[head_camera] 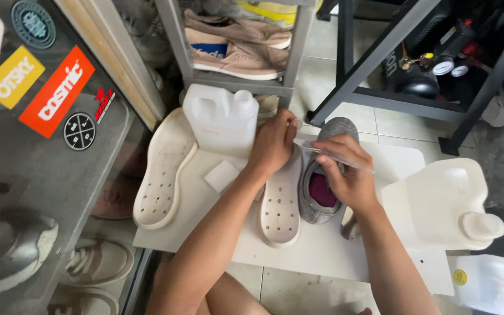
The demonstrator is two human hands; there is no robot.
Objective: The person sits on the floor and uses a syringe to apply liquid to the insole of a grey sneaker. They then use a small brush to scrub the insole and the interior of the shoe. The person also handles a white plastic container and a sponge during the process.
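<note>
Three white plastic jugs stand around you, and you cannot see into any of them: one capped jug [221,116] sits at the far edge of the white board [322,248] that serves as your bench, just beyond your left hand; a second, larger jug [438,201] lies at the board's right edge with its capped spout pointing right; a third jug [488,283] stands off the near right corner, on the floor. Your left hand [274,143] rests with fingers curled on the heel end of a white sole [280,204] that lies in the middle of the board, its perforated inner side up. Your right hand [345,175] is closed around a thin clear strip [333,156], pinched and held across a grey knit shoe [322,175] with a dark red lining, which lies just right of that sole and touches it. A second white sole [164,169] lies along the board's left edge, partly overhanging it, and a small white block [221,175] sits between the two soles. Beyond the far edge, a grey metal shelf [234,81] carries a pair of tan shoes [240,49]. A glass cabinet [53,146] with stickers closes off your left side, and a black frame [380,96] stands behind the shoe.
</note>
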